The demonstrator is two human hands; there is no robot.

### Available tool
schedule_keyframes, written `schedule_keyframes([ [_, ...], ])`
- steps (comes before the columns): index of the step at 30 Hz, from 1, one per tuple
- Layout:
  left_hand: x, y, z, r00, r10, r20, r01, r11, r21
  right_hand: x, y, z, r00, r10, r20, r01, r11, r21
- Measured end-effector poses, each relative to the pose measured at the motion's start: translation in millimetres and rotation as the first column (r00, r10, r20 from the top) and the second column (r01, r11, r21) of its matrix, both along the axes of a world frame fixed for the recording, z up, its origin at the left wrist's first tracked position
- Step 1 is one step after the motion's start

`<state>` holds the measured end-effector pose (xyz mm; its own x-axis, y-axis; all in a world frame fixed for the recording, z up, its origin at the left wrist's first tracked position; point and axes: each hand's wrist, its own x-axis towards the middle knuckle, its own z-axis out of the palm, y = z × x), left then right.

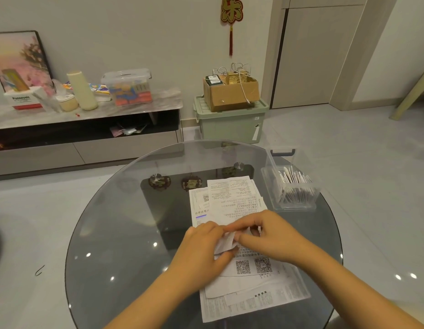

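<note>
A pile of printed paper sheets (pixel 232 198) with QR codes lies on the round glass table (pixel 125 224). Over the middle of the pile, both hands meet on a small folded white paper slip (pixel 226 243). My left hand (pixel 203 243) holds the slip from the left with curled fingers. From the right, my right hand (pixel 267 233) pinches its upper edge between thumb and fingertips. The hands hide most of the slip.
A clear plastic box (pixel 291 186) holding several small white packets stands at the table's right edge. Beyond the table are a low TV cabinet (pixel 87 129) crowded with items, and a green storage bin (pixel 230 124) with a cardboard box (pixel 230 91) on top.
</note>
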<state>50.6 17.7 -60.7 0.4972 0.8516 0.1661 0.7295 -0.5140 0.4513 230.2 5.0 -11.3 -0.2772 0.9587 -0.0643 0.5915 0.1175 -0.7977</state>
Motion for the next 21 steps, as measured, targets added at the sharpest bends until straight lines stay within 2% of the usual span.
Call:
schedule_keyframes([
  [3,1,-3,5,0.993,0.042,0.111,-0.033,0.996,-0.077,-2,2,-5,0.983,0.095,0.157,-0.123,0.976,0.179],
  [8,-2,0,8,0.943,0.180,0.280,-0.109,0.962,-0.251,-10,14,-28,0.981,0.068,0.180,-0.112,0.963,0.246],
  [13,-14,7,7,0.950,0.245,0.193,-0.172,0.928,-0.331,-19,25,-41,0.961,0.035,0.274,-0.093,0.975,0.204],
  [21,-15,10,7,0.973,0.208,0.097,-0.153,0.903,-0.402,-19,38,-50,0.914,-0.026,0.404,-0.056,0.980,0.192],
])
